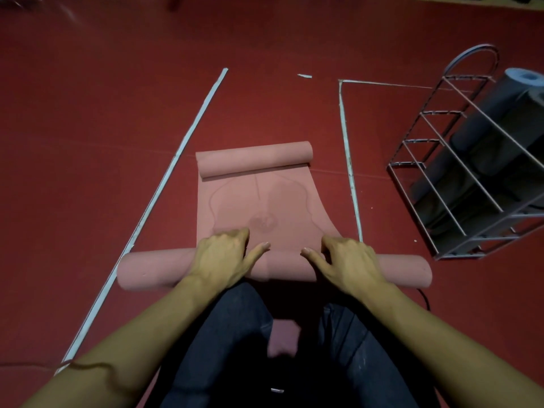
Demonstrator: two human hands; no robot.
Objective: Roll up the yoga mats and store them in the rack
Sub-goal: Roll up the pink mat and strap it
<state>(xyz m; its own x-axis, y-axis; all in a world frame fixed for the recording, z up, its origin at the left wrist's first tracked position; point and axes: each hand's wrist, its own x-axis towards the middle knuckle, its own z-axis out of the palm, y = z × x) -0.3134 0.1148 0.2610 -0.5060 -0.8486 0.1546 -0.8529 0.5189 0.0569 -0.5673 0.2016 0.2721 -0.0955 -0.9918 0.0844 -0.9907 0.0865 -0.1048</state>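
Both hands, the left hand (pixel 219 254) and right hand (pixel 348 260), press with curled fingers on the near roll of the pink yoga mat (pixel 265 207), whose long axis runs crosswise, unrolled length ahead on the floor (pixel 117 113), wire rack (pixel 471 172) to the right.

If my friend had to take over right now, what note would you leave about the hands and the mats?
Left hand and right hand: both rest on the near roll of the pink mat, fingers curled over its front, thumbs pointing inward.
The far end of the mat has curled up by itself; the middle lies flat on the red floor.
Done: dark rolled mats sit in the wire rack, at right.
Left: roll pink mat to its end, put it in the rack.
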